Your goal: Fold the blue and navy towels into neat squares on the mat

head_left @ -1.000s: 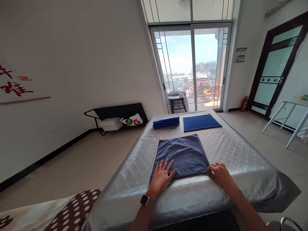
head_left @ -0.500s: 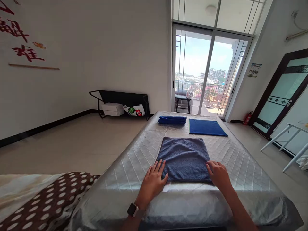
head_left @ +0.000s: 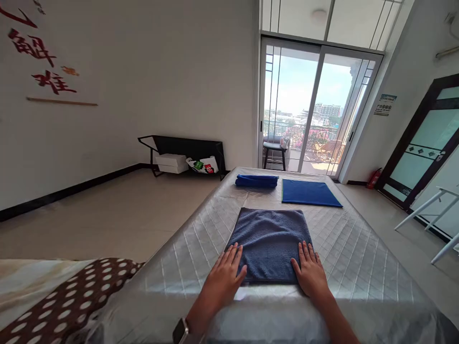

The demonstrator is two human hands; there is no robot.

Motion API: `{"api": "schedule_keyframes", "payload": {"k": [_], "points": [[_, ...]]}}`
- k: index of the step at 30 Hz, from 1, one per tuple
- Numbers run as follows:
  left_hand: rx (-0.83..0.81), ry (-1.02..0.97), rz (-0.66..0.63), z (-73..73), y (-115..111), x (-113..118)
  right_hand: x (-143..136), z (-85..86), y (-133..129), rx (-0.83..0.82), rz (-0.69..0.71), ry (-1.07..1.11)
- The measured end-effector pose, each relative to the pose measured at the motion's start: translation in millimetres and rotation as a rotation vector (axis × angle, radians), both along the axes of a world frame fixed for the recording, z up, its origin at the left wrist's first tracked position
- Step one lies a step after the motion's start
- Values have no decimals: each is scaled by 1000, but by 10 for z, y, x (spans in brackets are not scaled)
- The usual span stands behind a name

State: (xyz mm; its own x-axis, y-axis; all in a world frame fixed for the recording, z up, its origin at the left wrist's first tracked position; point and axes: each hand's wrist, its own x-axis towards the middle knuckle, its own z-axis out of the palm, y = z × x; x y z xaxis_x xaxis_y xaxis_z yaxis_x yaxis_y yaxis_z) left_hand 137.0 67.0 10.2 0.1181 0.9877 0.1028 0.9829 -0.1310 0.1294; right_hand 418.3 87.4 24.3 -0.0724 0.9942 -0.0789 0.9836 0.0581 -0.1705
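Note:
A grey-blue towel (head_left: 270,239) lies spread on the silver quilted surface (head_left: 201,239), with wrinkles across its middle. My left hand (head_left: 225,272) rests flat on the towel's near left corner, fingers extended. On the near right corner lies my right hand (head_left: 310,270), its fingers stretched out and the thumb apart. Neither hand grips anything. Farther back, a bright blue cloth (head_left: 310,192) lies flat at the right, and a folded or rolled blue cloth (head_left: 256,181) sits to its left.
A brown polka-dot blanket (head_left: 77,296) is at the lower left. Against the wall stands a black rack (head_left: 186,145) with white boxes (head_left: 171,163). A white-legged table (head_left: 423,208) is at the right, near a fire extinguisher (head_left: 374,178). Sliding glass doors (head_left: 287,95) are behind.
My right hand has moved left from the towel's right edge and now lies flat on it. My left hand has shifted slightly nearer. The towel's near edge has come closer, and the view has shifted slightly.

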Motion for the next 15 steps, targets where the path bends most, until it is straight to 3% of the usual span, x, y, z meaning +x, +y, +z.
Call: {"api": "schedule_keyframes", "payload": {"k": [2, 5, 7, 9, 12, 15], "points": [[70, -12, -65, 102, 137, 320, -27, 34, -22, 6, 0, 26], [153, -21, -227, 176, 405, 977, -43, 62, -54, 24, 0, 72], [160, -19, -295, 146, 568, 1355, -42, 64, -67, 19, 7, 83], [145, -21, -314, 64, 682, 1552, -41, 54, -70, 15, 18, 88], [126, -23, -294, -93, 738, 1419, -46, 28, -60, 29, 13, 112], [91, 4, -193, -198, 682, 890, -58, 13, -56, 38, -1, 137]]}}
